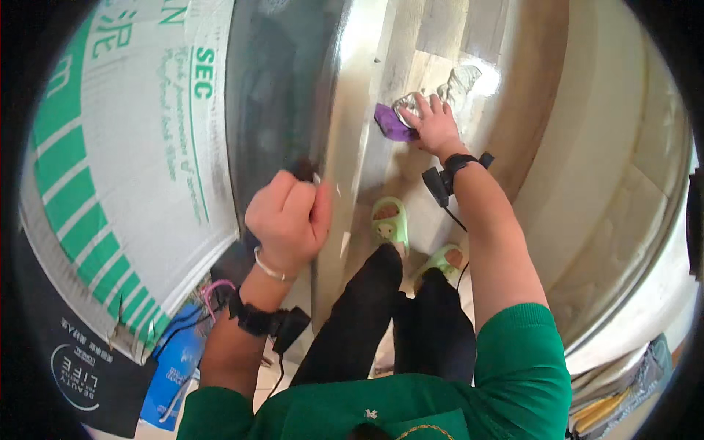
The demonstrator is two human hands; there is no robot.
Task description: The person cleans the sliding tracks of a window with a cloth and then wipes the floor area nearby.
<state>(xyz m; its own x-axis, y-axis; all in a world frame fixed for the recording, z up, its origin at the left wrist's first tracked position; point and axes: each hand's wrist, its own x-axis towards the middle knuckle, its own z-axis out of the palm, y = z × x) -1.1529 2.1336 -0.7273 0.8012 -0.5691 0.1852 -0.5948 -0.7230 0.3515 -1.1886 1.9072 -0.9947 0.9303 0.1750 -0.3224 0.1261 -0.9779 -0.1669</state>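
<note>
My left hand [289, 217] is clenched in front of a dark glossy panel [275, 99]. A small, blurred light-tipped object [316, 179] shows between its thumb and fingers; what it is cannot be made out. To the right, my right hand [437, 129] is spread with the fingers apart over a crumpled silvery piece [407, 103] low near the floor. Beside that lies a purple piece [393, 124], partly under the hand. More crumpled silvery material [461, 82] extends beyond the fingers. Whether the right fingers press on it is unclear.
A large white-and-green printed carton [154, 137] stands at left. Below it are a black bag [93, 374] and a blue package [173, 363]. A pale upholstered edge [621, 165] curves along the right, with folded fabrics [610, 390] below. Green slippers [389, 223] are on the wood-look floor [440, 27].
</note>
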